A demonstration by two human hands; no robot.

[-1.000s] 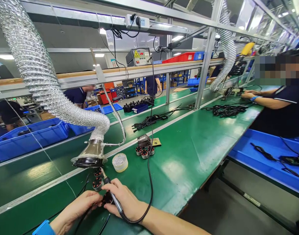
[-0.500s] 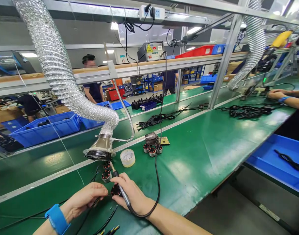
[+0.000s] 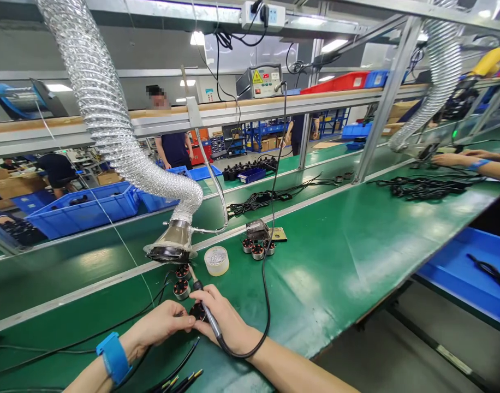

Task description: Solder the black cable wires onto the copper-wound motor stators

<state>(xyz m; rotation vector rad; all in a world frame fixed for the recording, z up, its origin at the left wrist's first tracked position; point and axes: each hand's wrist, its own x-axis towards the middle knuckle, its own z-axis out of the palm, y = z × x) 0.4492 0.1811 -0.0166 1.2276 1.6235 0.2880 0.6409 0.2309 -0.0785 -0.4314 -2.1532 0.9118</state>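
Green covered the long workbench (image 3: pixel 315 273). At its near left, as the head camera showed, the left hand (image 3: pixel 166 323) had thumb and forefinger pinched together against the left edge of a small dark motor (image 3: pixel 197 310); I could not tell whether the pinch caught the motor itself or a fine wire. Behind that hand sat a blue wristband (image 3: pixel 113 357). The right hand (image 3: pixel 225 322) was wrapped round the handle of a soldering iron (image 3: pixel 209 316), its thumb at the near side of that same motor, so the motor sat between the 2 hands — partly hidden by fingers and iron.

The iron slanted away toward the far left, its tip close to 2 more motors (image 3: pixel 182 289) just below a fume hood (image 3: pixel 171 243), which hung from a silvery flexible duct (image 3: pixel 111 120). Its black cord (image 3: pixel 267 295) looped right and rose to a control unit (image 3: pixel 260 81) on the far shelf (image 3: pixel 335 98).

Right of the hood stood a round tub (image 3: pixel 216 261) of silvery material. Farther right, 3 motors (image 3: pixel 257 251) clustered before a grey block (image 3: pixel 257 230) — a yellowish plate (image 3: pixel 279 234) beside it. Cut cables (image 3: pixel 188 381) with coloured wire ends lay on the near side of the hands. At far right, a co-worker's hand (image 3: pixel 448 159) showed beyond a cable heap (image 3: pixel 426 186); a blue bin (image 3: pixel 454 262) stood at right, below the benchtop.
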